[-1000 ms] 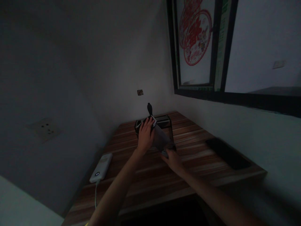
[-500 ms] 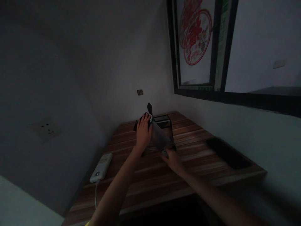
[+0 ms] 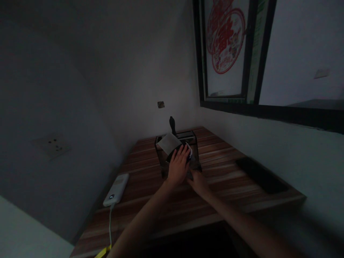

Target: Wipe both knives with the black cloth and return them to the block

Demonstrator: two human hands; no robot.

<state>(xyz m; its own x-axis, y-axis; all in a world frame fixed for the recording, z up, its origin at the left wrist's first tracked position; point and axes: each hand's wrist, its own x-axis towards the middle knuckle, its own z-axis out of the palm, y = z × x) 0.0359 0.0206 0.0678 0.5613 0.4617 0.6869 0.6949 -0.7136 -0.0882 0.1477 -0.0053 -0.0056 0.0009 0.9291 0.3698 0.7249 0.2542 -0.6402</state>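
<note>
My right hand (image 3: 198, 182) is closed around the lower end of a cleaver (image 3: 168, 144). Its flat grey blade slants up and to the left. My left hand (image 3: 178, 167) presses a dark cloth (image 3: 170, 157) with a white edge over the lower part of the blade, its fingers bent over it. The grip inside my right hand is mostly hidden. Just behind both hands stands a black-framed rack (image 3: 158, 150) with clear-looking sides. A black handle (image 3: 172, 124) sticks up from the rack's top.
On the wood-grain table (image 3: 142, 197), a white power bank (image 3: 116, 190) with a cable lies left, and a black phone-like slab (image 3: 260, 175) right. Near the front left edge is something yellow (image 3: 103, 251). Walls border the table behind and right, with a dark-framed window (image 3: 225, 50) above.
My left hand and the dark cloth have slid down the blade to the right, toward my right hand. The blade's upper end is now uncovered. My right hand has hardly moved.
</note>
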